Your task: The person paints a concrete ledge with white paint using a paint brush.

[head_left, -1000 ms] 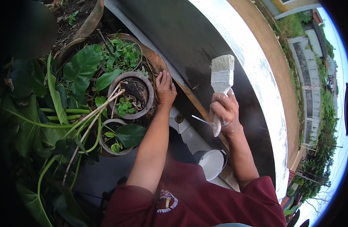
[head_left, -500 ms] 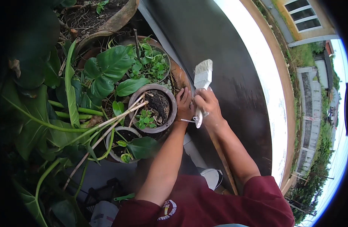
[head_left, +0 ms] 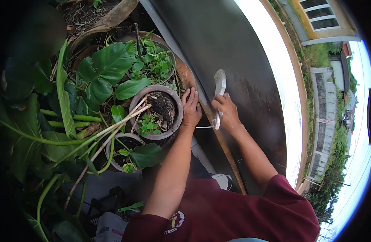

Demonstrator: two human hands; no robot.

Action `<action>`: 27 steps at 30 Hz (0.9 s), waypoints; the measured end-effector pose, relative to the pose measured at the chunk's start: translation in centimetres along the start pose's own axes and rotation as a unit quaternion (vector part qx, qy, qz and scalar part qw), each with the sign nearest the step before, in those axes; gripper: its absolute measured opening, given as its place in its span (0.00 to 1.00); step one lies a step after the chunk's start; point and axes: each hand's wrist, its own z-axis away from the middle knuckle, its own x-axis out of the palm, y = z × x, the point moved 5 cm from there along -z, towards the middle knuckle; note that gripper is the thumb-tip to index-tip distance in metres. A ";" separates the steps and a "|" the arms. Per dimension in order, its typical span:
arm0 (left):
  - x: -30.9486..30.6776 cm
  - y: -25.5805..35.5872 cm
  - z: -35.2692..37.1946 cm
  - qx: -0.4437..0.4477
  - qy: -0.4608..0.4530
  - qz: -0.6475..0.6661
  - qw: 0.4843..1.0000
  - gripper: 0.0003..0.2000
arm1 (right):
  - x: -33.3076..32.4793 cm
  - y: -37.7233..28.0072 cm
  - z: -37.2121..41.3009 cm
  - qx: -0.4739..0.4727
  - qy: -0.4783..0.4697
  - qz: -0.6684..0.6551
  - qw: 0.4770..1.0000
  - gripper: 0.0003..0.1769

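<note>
In my right hand is the white handle of a paintbrush, its pale bristles pointing up and away from me over the dark wall surface. A thin white wire hangs off the handle's lower end. My left hand rests between the round pot and the long wooden strip, its fingers stretched forward and slightly apart. That hand holds nothing that I can see.
Several potted plants with large leaves crowd the left side. A white wall top curves along the right. Below are a white bucket, partly hidden, and a green-handled tool.
The brush has turned so that its narrow edge shows more. My left hand has shifted slightly back and lies more visible beside the pot. The whole view has moved a little.
</note>
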 end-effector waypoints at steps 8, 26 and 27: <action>0.8 -0.8 0.2 0.027 0.000 -0.014 1.000 0.26 | -0.5 -4.7 1.2 -0.046 0.075 -0.079 0.993 0.15; -0.2 0.4 -0.1 -0.005 -0.025 -0.033 0.999 0.27 | -0.9 -2.7 5.9 0.083 -0.050 -0.083 0.992 0.08; 0.4 -0.2 0.1 0.021 -0.014 -0.038 0.999 0.27 | -1.4 -3.7 3.9 0.062 -0.024 -0.088 0.994 0.08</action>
